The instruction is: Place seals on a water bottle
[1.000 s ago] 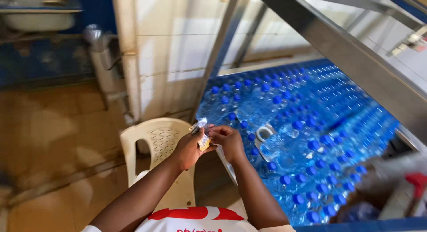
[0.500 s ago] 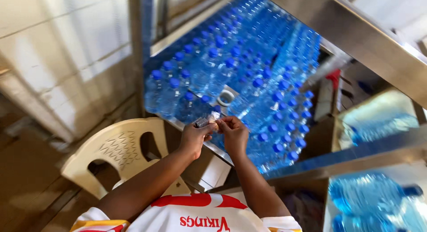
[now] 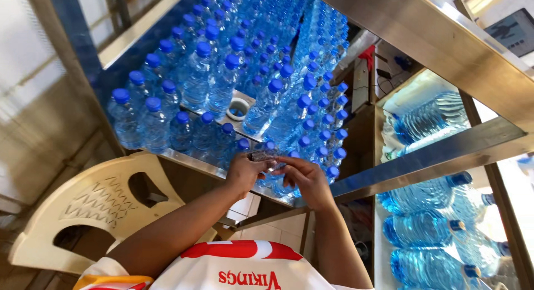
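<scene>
My left hand [image 3: 243, 172] and my right hand [image 3: 305, 179] meet at the front edge of a steel table [image 3: 183, 159]. Between their fingertips they pinch a small clear plastic piece [image 3: 263, 155]. It sits just over the front row of small water bottles with blue caps [image 3: 219, 84], which crowd the whole tabletop. The bottle right under my fingers is mostly hidden by them. One bottle without a cap [image 3: 239, 108] shows a white open mouth in the middle of the pack.
A cream plastic chair [image 3: 94, 206] stands to my left, below the table edge. A slanted steel bar [image 3: 439, 148] crosses on the right, with several large blue-capped bottles [image 3: 428, 226] lying beyond it. Tiled floor lies under the table.
The view has swung from the wall and chair towards the table. My hands, still together on the clear piece, have come down to the front row of bottles.
</scene>
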